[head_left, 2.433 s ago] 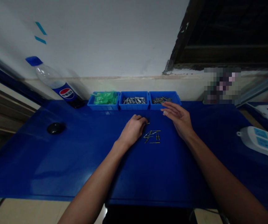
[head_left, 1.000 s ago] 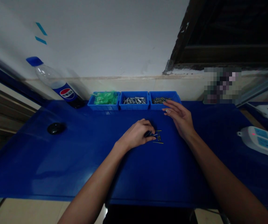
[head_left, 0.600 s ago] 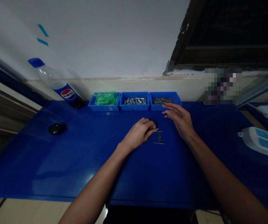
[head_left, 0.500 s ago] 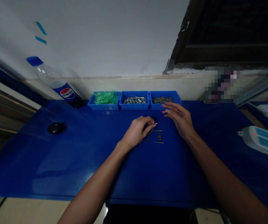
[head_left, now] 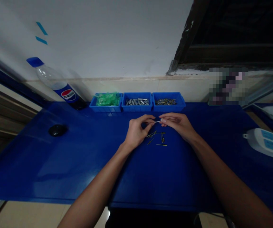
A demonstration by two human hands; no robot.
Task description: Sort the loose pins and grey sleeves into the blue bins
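My left hand (head_left: 138,128) is closed in a pinch on one end of a thin silvery metal pin (head_left: 157,121). From the other side my right hand (head_left: 178,125) has its thumb and fingers pressed together at the pin's other end. Both hands are raised over the blue table, with the pin between their fingertips. Just below them lie several thin brass-coloured pins (head_left: 163,138), some with a thicker dark part. Fingers hide most of the held pin, so its full shape cannot be made out.
Behind the hands stand three blue bins: one with green plastic bags (head_left: 107,99), one with grey metal cylinders (head_left: 137,101), one with thin brass-coloured pins (head_left: 165,101). A cola bottle (head_left: 66,92) and black mouse (head_left: 57,130) sit left, a power strip (head_left: 268,144) right.
My right hand has come left and down from in front of the right bin, and its fingers have closed at the pin. My left hand has shifted slightly left and up.
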